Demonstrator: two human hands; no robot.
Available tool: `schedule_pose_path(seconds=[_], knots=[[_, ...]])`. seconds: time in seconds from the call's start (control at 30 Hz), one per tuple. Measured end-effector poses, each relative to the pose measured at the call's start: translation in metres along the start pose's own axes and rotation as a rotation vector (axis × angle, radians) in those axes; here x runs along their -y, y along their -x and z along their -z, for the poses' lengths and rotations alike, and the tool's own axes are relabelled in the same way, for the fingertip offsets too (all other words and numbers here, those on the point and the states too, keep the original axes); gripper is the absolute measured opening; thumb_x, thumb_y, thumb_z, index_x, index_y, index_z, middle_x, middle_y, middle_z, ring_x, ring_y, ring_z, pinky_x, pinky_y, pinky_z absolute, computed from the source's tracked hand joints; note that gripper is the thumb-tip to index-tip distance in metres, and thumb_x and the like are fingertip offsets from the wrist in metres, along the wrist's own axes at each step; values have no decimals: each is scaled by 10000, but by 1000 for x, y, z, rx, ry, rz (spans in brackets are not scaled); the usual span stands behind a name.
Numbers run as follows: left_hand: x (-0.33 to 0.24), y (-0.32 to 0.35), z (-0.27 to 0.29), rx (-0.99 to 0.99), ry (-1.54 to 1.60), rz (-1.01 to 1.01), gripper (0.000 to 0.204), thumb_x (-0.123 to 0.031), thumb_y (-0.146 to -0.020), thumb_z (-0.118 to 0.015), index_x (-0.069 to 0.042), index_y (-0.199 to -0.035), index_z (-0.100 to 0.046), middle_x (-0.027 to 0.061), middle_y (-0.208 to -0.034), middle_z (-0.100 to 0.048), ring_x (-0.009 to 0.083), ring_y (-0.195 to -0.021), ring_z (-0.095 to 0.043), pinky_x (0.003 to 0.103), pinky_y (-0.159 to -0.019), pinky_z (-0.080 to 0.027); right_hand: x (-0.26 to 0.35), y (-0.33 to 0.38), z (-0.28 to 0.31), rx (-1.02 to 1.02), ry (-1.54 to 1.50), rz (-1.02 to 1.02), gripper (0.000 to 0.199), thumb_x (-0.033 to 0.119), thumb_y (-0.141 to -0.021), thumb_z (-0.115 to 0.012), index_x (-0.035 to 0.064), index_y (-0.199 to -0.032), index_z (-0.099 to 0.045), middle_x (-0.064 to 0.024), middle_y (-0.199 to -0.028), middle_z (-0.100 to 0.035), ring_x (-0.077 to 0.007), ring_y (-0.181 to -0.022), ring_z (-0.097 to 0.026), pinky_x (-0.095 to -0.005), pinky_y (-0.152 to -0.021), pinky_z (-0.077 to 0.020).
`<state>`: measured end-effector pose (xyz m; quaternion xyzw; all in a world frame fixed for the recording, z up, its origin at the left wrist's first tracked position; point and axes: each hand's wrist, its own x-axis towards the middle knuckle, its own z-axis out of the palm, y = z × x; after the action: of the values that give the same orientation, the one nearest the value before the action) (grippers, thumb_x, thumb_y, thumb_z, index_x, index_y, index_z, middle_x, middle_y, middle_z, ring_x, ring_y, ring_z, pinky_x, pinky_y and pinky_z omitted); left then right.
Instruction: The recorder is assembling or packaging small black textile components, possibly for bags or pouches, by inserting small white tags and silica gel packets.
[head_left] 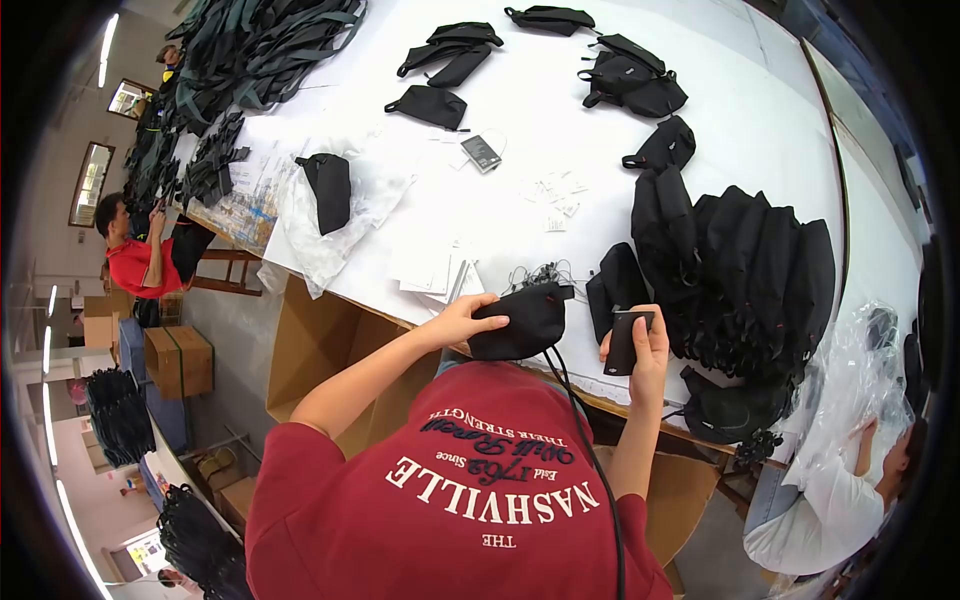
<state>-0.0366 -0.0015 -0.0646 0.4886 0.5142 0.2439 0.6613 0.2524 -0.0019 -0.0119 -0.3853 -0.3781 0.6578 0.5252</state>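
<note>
My left hand (464, 322) grips a small black zip pouch (524, 326) by its left end, thumb on top, just over the table's near edge. Held upright in my right hand (650, 355) is a flat black card (622, 345) that looks like a hang tag. A gap separates card and pouch. Just beyond the pouch lies a tangle of thin black strings (541, 276). White cards or papers (440, 275) are spread left of the strings. Another black pouch (612, 285) rests behind my right hand.
A big heap of black pouches (745, 270) fills the table's right side. Several pouches lie farther back, near a small dark stack of tags (481, 153). One pouch (328, 190) sits on clear plastic (370, 195). A cardboard box (310, 340) stands below the edge. Co-workers sit left and right.
</note>
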Motion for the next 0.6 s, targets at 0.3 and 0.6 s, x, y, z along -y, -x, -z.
schedule_pose_path(seconds=[0.3,0.6], knots=[[-8,6,-4,-6,-293,119,309,-310,-819,-674,-24,-919,-614,51,-786,-606,114,-740,-552,266,-658,-444,6,8,10,35,30,4,179,180,-917,-552,57,-977,-437,-100,-654,-561,-153,-587,-559,-256,-554,-457],[-24,12,-16,-215,-191,213,237,-196,-814,-688,8,-925,-638,17,-718,-611,84,-668,-558,246,-632,-463,17,17,24,69,283,-138,195,30,-783,-684,4,-925,-553,-48,-755,-642,-80,-684,-580,-210,-622,-451]])
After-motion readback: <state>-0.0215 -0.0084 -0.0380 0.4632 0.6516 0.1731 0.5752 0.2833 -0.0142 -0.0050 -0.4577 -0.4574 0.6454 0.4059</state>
